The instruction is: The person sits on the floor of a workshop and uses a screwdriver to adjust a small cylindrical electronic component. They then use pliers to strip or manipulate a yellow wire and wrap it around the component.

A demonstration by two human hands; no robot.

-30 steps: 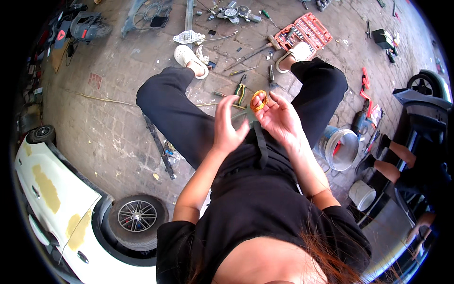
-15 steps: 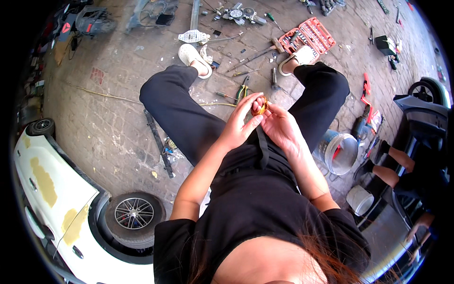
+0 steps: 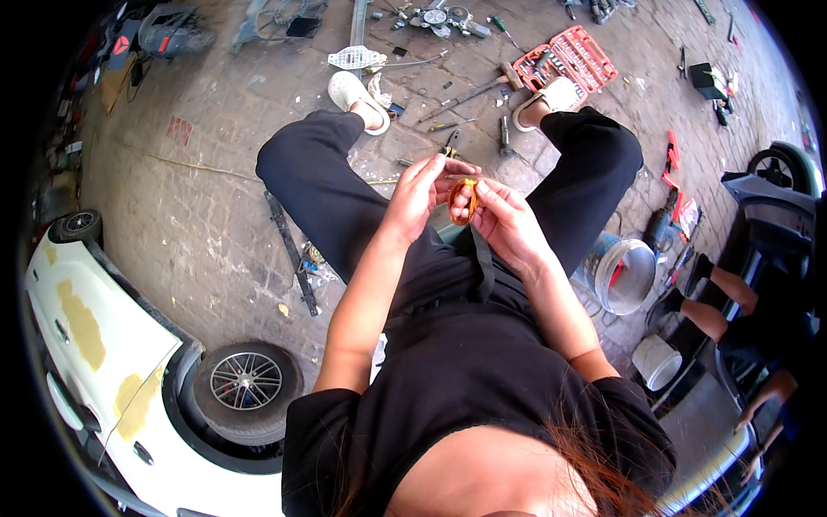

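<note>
My right hand point(image 3: 504, 222) pinches a small coil of copper-coloured wire point(image 3: 454, 212), an oval loop with fingertips showing through its middle. Just left of it is my left hand point(image 3: 412, 200), its fingers stretched out over the top of the coil; it does not visibly grip the wire. Both hands are between my knees, above my lap. On the paving past my fingers lies a pair of pliers point(image 3: 452, 140), its handles partly hidden by my left hand.
Beyond my feet are a hammer point(image 3: 508, 77) and an orange socket set case point(image 3: 594, 53). A clear bucket point(image 3: 636, 274) and a power tool point(image 3: 662, 217) stand at the right, near another person's legs point(image 3: 708, 319). A loose wheel point(image 3: 250, 392) leans by a white car point(image 3: 95, 345) at left.
My left hand has moved left, away from the coil, and its fingers have straightened. The coil has shifted slightly left and nearer me, still in my right hand, and now shows as a wider loop.
</note>
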